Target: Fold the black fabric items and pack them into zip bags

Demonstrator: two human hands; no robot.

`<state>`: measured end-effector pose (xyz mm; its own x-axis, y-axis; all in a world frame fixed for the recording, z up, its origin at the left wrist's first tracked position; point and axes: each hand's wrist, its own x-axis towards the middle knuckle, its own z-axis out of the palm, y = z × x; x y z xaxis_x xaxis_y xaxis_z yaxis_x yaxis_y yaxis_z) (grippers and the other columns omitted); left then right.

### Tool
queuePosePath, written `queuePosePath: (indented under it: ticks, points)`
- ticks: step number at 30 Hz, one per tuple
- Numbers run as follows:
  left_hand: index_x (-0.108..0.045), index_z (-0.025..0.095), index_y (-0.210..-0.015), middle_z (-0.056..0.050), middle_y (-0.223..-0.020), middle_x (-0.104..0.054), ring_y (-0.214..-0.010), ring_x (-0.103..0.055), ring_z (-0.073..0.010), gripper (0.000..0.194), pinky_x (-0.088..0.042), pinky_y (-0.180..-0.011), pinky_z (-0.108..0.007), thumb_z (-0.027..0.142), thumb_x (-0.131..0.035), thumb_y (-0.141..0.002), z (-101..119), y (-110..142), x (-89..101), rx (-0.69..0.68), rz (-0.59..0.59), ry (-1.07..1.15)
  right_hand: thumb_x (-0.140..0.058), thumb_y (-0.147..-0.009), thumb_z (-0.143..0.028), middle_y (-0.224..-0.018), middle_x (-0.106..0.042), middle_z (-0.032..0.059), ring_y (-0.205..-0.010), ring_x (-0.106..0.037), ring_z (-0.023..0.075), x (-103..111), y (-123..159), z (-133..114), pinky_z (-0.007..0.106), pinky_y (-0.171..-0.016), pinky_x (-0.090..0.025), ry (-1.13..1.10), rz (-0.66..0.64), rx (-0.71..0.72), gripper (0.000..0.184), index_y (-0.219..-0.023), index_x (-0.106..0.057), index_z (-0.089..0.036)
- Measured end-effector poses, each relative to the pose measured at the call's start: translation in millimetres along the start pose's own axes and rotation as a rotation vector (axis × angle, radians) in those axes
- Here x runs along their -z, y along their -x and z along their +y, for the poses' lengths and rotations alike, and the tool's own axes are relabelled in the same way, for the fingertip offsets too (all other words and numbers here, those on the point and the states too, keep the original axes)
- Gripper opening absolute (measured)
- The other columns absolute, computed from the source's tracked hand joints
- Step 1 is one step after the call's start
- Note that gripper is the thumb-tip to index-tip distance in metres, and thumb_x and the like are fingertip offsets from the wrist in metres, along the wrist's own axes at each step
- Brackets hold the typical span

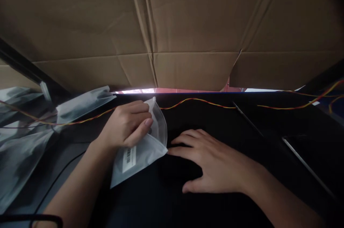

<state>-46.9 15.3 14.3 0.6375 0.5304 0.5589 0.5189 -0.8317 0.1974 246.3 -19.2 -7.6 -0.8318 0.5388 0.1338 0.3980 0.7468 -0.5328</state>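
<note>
My left hand (131,124) is closed at the mouth of a frosted plastic bag (146,156). The bag carries a white barcode label (129,158), and its opening gapes towards the right. Whatever lies inside the bag cannot be made out. My right hand (206,163) is open with its fingers spread, palm down over the black surface (166,206). One fingertip of it reaches the bag's right corner. Beneath that palm it is too dark to see anything.
More frosted plastic bags (18,163) lie at the left, one bag (83,106) near the back edge. A twisted red and yellow wire (190,99) runs across the back. Two thin metallic edges, one a bright strip (306,163), show at the right. A cardboard wall (188,24) rises behind.
</note>
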Motion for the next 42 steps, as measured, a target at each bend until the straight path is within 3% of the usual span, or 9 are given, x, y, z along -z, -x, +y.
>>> queuePosePath:
  ticks: [3,8,15,17,22,26,33,38,42]
  points:
    - [-0.042,0.023,-0.069,0.0,-0.072,-0.043,-0.065,-0.043,-0.0187,0.037,-0.032,-0.062,-0.037,0.019,-0.043,-0.105,-2,2,4.6,0.046,-0.064,-0.044,-0.091,-0.086,-0.037,-0.146,-0.07,0.011,-0.137,-0.062,0.0341,-17,-6,-4,0.052,-0.113,-0.052,0.172,0.035,0.06,0.066,-0.146,-0.066,-0.024]
    - [-0.041,0.023,-0.068,0.0,-0.072,-0.044,-0.065,-0.044,-0.0187,0.037,-0.033,-0.062,-0.036,0.022,-0.043,-0.105,-3,1,1.7,0.074,-0.114,-0.035,-0.081,-0.089,-0.014,-0.124,-0.083,0.0076,-0.106,-0.081,0.0287,-21,-12,4,0.044,-0.092,-0.065,0.209,0.153,0.067,0.04,-0.129,-0.075,-0.02]
    - [-0.044,0.023,-0.07,-0.001,-0.073,-0.047,-0.065,-0.044,-0.0194,0.034,-0.034,-0.063,-0.037,0.022,-0.043,-0.104,5,-4,-21.4,0.057,-0.117,-0.002,-0.069,-0.093,-0.014,-0.122,-0.084,0.0016,-0.112,-0.08,0.0239,11,-4,19,0.04,-0.102,-0.063,-0.03,0.868,-0.223,0.038,-0.128,-0.076,-0.026]
    - [-0.043,0.023,-0.072,-0.001,-0.075,-0.047,-0.067,-0.046,-0.0195,0.034,-0.035,-0.063,-0.036,0.024,-0.039,-0.106,10,-4,-31.4,0.086,-0.066,0.026,-0.068,-0.094,-0.014,-0.123,-0.083,0.0035,-0.112,-0.079,0.0241,9,-5,16,0.041,-0.102,-0.063,-0.013,0.93,-0.216,0.038,-0.13,-0.074,-0.025]
    - [-0.042,0.023,-0.076,-0.001,-0.079,-0.046,-0.068,-0.047,-0.0183,0.038,-0.038,-0.062,-0.034,0.026,-0.028,-0.111,19,-2,-49.5,0.164,0.073,0.103,-0.071,-0.092,-0.012,-0.12,-0.082,0.0076,-0.108,-0.075,0.0288,-13,-14,5,0.05,-0.095,-0.06,0.216,0.489,-0.038,0.038,-0.129,-0.074,-0.02]
    - [-0.045,0.023,-0.075,-0.001,-0.076,-0.047,-0.066,-0.047,-0.0177,0.039,-0.039,-0.06,-0.033,0.028,-0.03,-0.111,24,-3,-55.3,0.151,0.03,0.166,-0.077,-0.093,-0.021,-0.125,-0.079,0.0109,-0.121,-0.069,0.0324,-24,-17,2,0.052,-0.102,-0.057,0.268,0.22,0.123,0.024,-0.117,-0.078,-0.018]
    - [-0.045,0.023,-0.075,-0.002,-0.076,-0.05,-0.066,-0.048,-0.0184,0.04,-0.043,-0.061,-0.035,0.031,-0.029,-0.11,39,-8,-65.4,0.091,-0.02,0.286,-0.066,-0.098,-0.017,-0.124,-0.08,0.0155,-0.124,-0.071,0.0329,-41,-23,-3,0.053,-0.111,-0.055,0.173,0.312,-0.082,0.024,-0.12,-0.075,-0.015]
    - [-0.046,0.023,-0.076,-0.002,-0.076,-0.048,-0.067,-0.047,-0.0189,0.04,-0.04,-0.062,-0.037,0.03,-0.03,-0.111,37,-6,-68.9,0.124,-0.036,0.323,-0.071,-0.093,-0.018,-0.114,-0.082,0.0123,-0.118,-0.072,0.0295,-37,-18,3,0.046,-0.117,-0.051,0.149,0.106,0.208,0.021,-0.113,-0.077,-0.013]
    - [-0.046,0.023,-0.073,-0.002,-0.074,-0.049,-0.067,-0.047,-0.0199,0.038,-0.041,-0.062,-0.038,0.028,-0.033,-0.108,39,-8,-67.6,0.067,-0.073,0.367,-0.072,-0.094,-0.023,-0.113,-0.083,0.0118,-0.112,-0.074,0.028,-38,-18,1,0.043,-0.112,-0.054,0.07,0.08,0.241,0.02,-0.111,-0.078,-0.014]
